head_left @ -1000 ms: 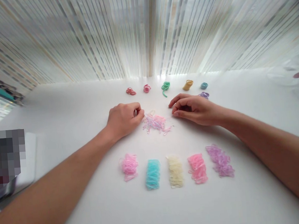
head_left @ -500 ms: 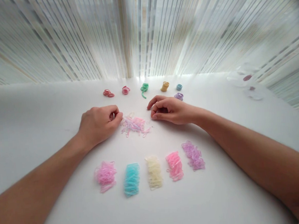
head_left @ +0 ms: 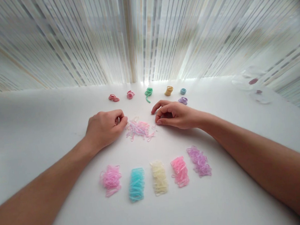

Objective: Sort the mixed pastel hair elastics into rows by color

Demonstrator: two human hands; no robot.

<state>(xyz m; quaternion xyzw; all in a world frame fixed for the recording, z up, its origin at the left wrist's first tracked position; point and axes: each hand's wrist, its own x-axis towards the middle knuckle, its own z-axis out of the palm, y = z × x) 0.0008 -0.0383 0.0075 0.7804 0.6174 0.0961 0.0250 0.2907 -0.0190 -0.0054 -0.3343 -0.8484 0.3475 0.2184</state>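
Note:
Between my hands lies a loose pile of small pastel rubber bands point(head_left: 138, 128), mostly pink, lilac and white. My left hand point(head_left: 107, 127) rests on the table at the pile's left edge, fingers curled and thumb pressed to the index finger. Whatever it may pinch is hidden. To the pile's right, my right hand point(head_left: 174, 115) brings thumb and a fingertip together, with another finger stretched forward. A faint pale loop shows by its fingertips; whether they hold it I cannot tell.
Nearer me lie sorted bunches of bands: pink point(head_left: 111, 180), turquoise point(head_left: 136, 184), cream point(head_left: 159, 178), bright pink point(head_left: 180, 171) and purple point(head_left: 199, 161). Coiled bundles, including a green one point(head_left: 148, 92) and a yellow one point(head_left: 168, 91), line the back. Clear plastic pieces point(head_left: 262, 97) sit at right, before a striped curtain point(head_left: 129, 35).
The whole view has shifted slightly, so everything appears a little farther right and lower. Both hands keep nearly the same pose beside the pile.

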